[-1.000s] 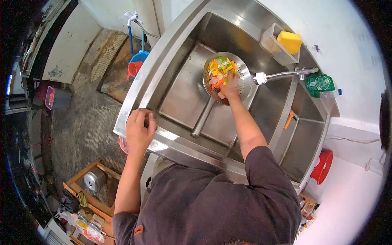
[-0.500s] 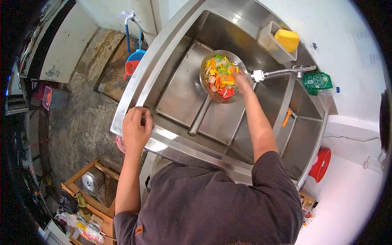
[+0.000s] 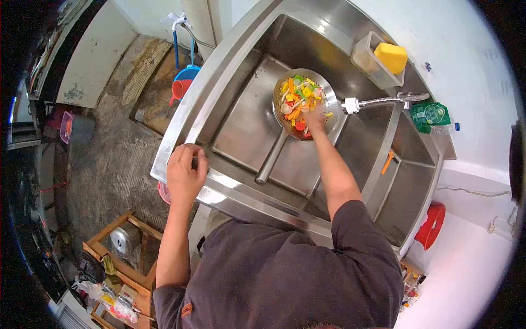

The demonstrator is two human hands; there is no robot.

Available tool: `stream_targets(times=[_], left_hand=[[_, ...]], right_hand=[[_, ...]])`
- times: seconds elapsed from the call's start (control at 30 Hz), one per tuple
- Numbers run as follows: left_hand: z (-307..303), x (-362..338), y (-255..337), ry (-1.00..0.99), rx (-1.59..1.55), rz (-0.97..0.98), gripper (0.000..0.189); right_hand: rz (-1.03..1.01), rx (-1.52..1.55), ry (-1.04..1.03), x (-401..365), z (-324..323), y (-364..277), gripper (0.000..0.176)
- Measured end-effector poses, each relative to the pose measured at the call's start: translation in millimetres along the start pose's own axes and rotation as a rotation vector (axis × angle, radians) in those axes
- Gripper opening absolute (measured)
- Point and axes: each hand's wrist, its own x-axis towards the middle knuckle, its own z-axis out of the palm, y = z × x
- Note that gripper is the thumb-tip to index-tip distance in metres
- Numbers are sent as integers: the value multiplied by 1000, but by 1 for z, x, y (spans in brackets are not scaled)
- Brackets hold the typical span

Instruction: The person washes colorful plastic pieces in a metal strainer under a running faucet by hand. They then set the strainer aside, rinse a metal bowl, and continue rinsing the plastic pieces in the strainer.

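Observation:
A metal strainer [image 3: 325,83] with a long handle [image 3: 272,159] sits in the large sink basin, holding cut vegetables [image 3: 296,94] in orange, yellow, green, red and white. My right hand [image 3: 314,118] is in the strainer among the pieces, at its near right side. Motion smears its fingers, so their grip cannot be made out. On the left front rim of the sink [image 3: 219,183] rests my left hand [image 3: 186,167], loosely curled with a gap between thumb and fingers; nothing shows in it. The faucet spout [image 3: 350,105] ends just right of the strainer.
A plastic container [image 3: 368,57] with a yellow sponge [image 3: 391,57] stands on the back ledge. Beside the faucet lies a green-labelled bottle [image 3: 431,114]. An orange-handled tool [image 3: 387,163] is in the smaller basin. A red basin [image 3: 430,226] hangs at the right.
My right hand has moved slightly left and nearer within the strainer, and the vegetables have shifted. The left hand stays on the rim.

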Motion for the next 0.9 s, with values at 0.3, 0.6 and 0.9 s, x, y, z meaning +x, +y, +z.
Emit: stream_targets(times=[0.3,0.6,0.9], left_hand=[[2,0,-3,16,-6,20,6],[3,2,0,-7,15,9,6],[2,2,-1,-40,10,-15,7]], right_hand=[[66,404,-445,11,-108,-68,78],[-212,-377,-498,8,-70,-105,122],[-369,-162,-94,21,-37,-57,63]])
